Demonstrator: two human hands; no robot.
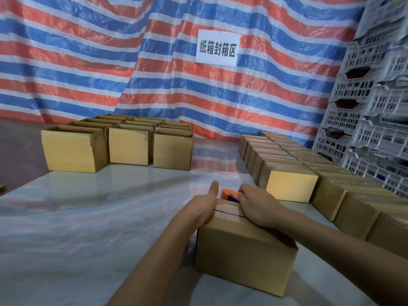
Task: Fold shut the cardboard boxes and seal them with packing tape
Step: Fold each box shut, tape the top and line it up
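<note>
Head view. A cardboard box (242,250) stands on the worktop (99,217) close to its near edge and right of centre, directly ahead of the person, with both forearms reaching to it. Its long axis runs left to right, slightly skewed, the right end nearer the camera. The flaps are down, and a dark seam (229,213) crosses the top along that axis, from one hand to the other.

The left hand (204,207) lies flat against the left end of the top, thumb straight and pointing away. It presses and grips nothing. The right hand (257,208) rests on the right part of the top. Its fingers (242,191) curl over the far edge beside an orange and purple object (228,193), probably the tape dispenser. Whether they hold it cannot be told.

The hands are about equally near, but the right is the one at the dispenser, so a taping stroke would probably start from it and follow the seam.

Open boxes (128,146) stand towards the far left corner. Closed boxes (291,186) line the right edge.
</note>
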